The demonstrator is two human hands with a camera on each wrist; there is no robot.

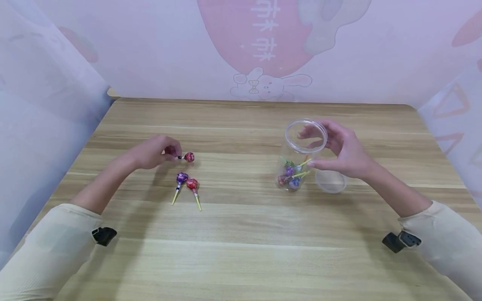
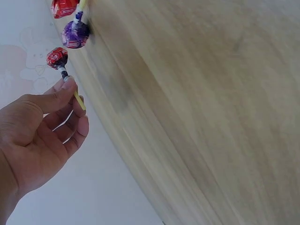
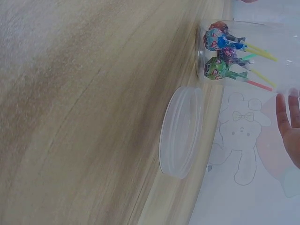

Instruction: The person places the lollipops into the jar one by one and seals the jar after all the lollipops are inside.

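Left grip (image 1: pixel 152 151) pinches foil-wrapped lollipop (image 1: pixel 188 157) stick; right grip (image 1: pixel 340 151) clasps clear plastic jar (image 1: pixel 301 155).

You get bright, even, diffuse light in the head view, with only soft, faint shadows under the forearms on the wooden table (image 1: pixel 241 234) and a mild pinkish-lilac cast off the backdrop; the table's back edge bows slightly from wide-angle distortion. Your wrist views are softer: the wood grain smears with blur in both, and the backdrop is pale and washed out. The clear jar (image 1: pixel 301 154) shows weak glare on its rim.
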